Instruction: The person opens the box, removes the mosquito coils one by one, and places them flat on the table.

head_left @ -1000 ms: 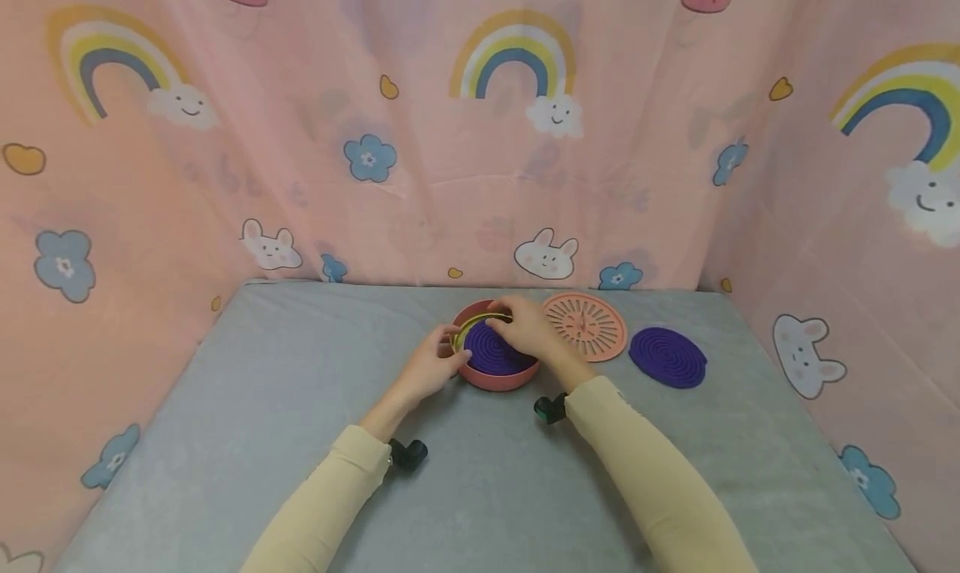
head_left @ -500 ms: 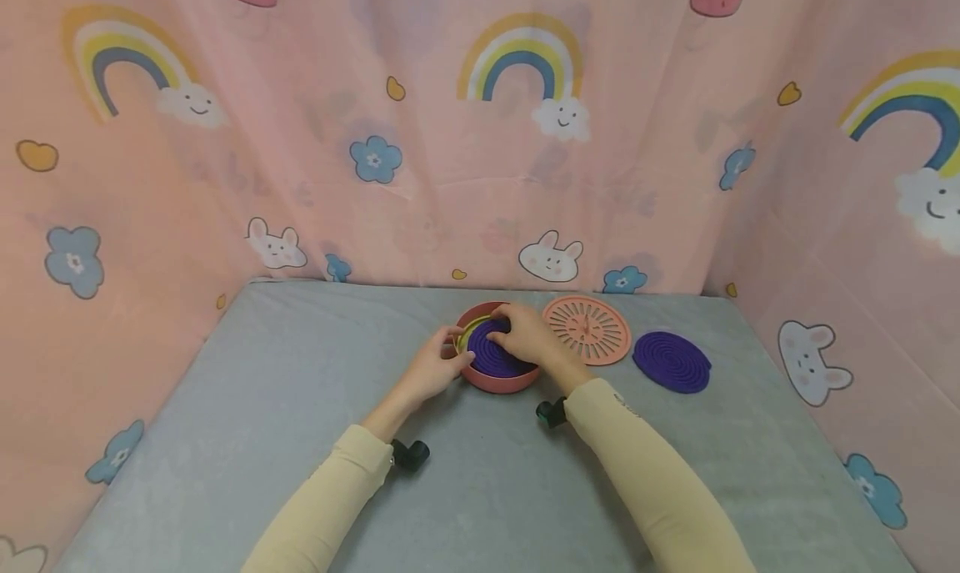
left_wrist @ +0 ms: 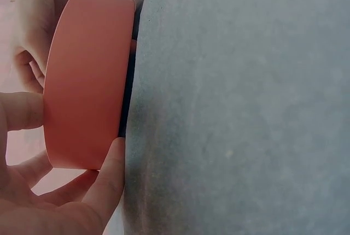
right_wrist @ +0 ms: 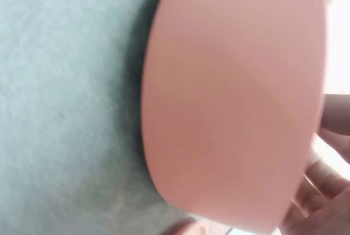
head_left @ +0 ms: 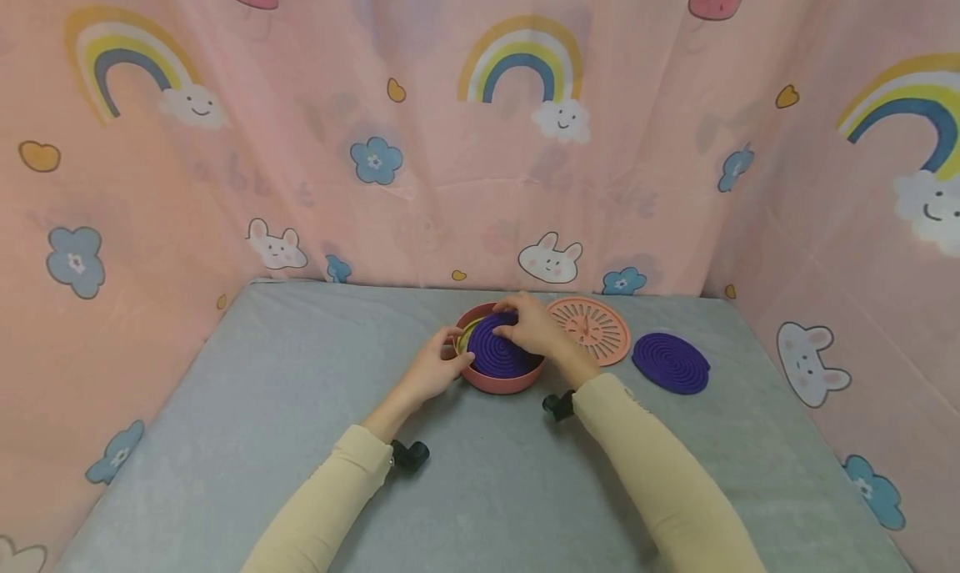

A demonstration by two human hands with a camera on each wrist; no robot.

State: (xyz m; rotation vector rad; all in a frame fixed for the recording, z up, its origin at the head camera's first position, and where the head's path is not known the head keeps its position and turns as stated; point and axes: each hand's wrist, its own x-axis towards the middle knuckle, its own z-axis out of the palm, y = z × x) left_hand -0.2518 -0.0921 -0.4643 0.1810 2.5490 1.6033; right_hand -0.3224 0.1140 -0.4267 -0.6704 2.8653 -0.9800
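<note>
A round pink dish (head_left: 498, 380) stands on the grey mat, with a purple spiral disc (head_left: 491, 354) lying in it. A thin yellow-green edge shows at the disc's left. My left hand (head_left: 459, 352) grips the dish's left rim. In the left wrist view its thumb (left_wrist: 108, 183) and a finger clasp the dish wall (left_wrist: 82, 82). My right hand (head_left: 512, 328) reaches over the dish from the right and pinches the disc's far edge with curled fingers. The right wrist view is filled by the dish wall (right_wrist: 229, 98), with fingers (right_wrist: 334, 119) at its right edge.
A pink slotted lid (head_left: 596, 331) lies flat just right of the dish. A second purple spiral disc (head_left: 670, 362) lies further right. Pink patterned curtains close in the mat (head_left: 300, 389) at the back and on both sides.
The right hand has shifted a little to the right over the dish, and the purple disc now covers more of the yellow-green edge. The left hand stays on the rim.
</note>
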